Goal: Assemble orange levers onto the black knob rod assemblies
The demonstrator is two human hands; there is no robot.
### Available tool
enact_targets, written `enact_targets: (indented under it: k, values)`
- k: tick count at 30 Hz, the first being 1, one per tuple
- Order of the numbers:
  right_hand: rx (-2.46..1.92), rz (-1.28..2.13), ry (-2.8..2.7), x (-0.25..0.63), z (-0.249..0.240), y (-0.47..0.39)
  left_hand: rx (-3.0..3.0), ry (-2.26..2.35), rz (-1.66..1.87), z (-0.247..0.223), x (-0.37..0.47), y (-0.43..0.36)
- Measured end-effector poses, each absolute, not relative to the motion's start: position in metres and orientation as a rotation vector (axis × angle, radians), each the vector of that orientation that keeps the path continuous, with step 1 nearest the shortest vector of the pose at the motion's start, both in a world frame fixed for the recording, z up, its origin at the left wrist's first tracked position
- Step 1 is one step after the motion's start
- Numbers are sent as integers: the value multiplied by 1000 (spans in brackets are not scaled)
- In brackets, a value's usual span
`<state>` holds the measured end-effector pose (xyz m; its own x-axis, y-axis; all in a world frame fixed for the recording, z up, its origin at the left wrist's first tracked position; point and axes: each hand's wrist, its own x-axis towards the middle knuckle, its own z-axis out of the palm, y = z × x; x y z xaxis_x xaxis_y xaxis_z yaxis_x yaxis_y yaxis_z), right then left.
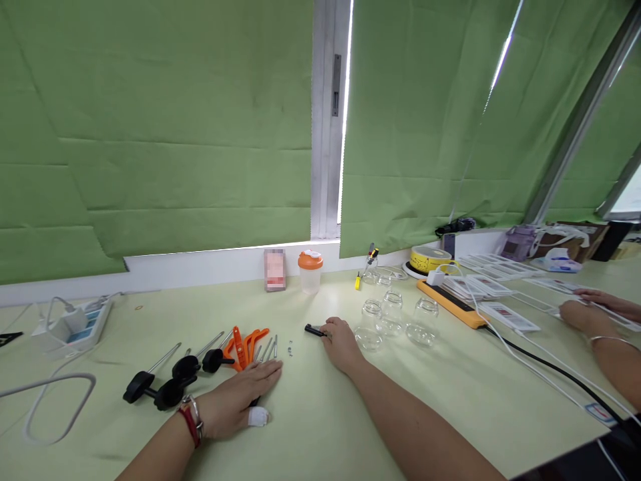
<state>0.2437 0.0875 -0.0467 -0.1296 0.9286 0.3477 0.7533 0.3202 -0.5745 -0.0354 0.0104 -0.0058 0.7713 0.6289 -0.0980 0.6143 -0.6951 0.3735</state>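
Observation:
My left hand lies flat on the pale green table, fingers stretched toward several thin metal rods; a dark item shows partly beneath it. White tape wraps its thumb. Orange plastic pieces lie just beyond that hand, and black-knobbed tools with metal shafts are to its left. My right hand has its fingertips closed on the right end of a small black comb-like item, which rests at the table surface. Tiny metal bits lie between the hands.
Clear glass jars stand right of my right hand. Behind are an orange-lidded cup and a yellow-handled tool. An orange power strip with cables lies farther right, near another person's hands. A white socket box is at left.

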Motion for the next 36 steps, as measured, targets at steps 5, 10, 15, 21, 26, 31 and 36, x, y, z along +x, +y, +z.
enact_targets:
  k: [5, 10, 15, 21, 26, 31, 36]
  values:
    - [-1483, 369, -1934, 244, -44, 84, 2535, 991, -13, -2, -35, 10]
    - [-1468, 413, -1938, 245, -44, 84, 2509, 987, -6, -2, -37, 11]
    - [-1437, 494, -1940, 247, -45, 82, 2491, 973, 34, -2, -39, 11]
    - [-1422, 680, -1907, 250, -37, 73, 2540, 945, 85, -7, -42, 11]
    - [-1396, 796, -1925, 254, -29, 64, 2547, 947, 109, -9, -44, 12]
    - [-1332, 848, -2012, 252, -28, 60, 2539, 986, 107, -6, -40, 10]
    - [-1310, 870, -2066, 246, -24, 52, 2534, 1040, 63, -1, -32, 6]
